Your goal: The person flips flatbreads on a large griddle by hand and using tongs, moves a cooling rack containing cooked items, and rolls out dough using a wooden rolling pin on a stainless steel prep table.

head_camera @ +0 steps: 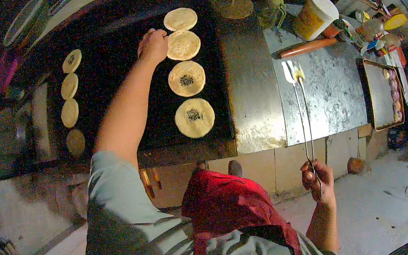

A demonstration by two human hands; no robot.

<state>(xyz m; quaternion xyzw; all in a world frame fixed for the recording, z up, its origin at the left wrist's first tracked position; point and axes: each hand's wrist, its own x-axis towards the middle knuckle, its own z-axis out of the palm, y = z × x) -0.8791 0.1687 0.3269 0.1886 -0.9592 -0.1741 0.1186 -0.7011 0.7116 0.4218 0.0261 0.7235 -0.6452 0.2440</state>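
On a dark griddle (pixel 155 128), several round flatbreads lie in a column; the two nearest me, the lowest flatbread (pixel 195 118) and the one above it, bear dark specks at their centres. My left hand (pixel 154 47), fingers curled, is at the left edge of the second flatbread from the far end (pixel 183 45); whether it grips anything is hidden. A second column of smaller-looking flatbreads (pixel 69 86) lies farther left. Low on the right, my right hand (pixel 316 179) is closed around the handle end of long metal tongs (pixel 302 122), whose tips point away over the metal worktop.
Right of the griddle is a metal worktop (pixel 322 102) with a wooden rolling pin (pixel 306 48) and a tilted plastic tub (pixel 315 15). At the far right, a tray (pixel 380 96) holds a row of small round pieces. Bottles and containers crowd the back right.
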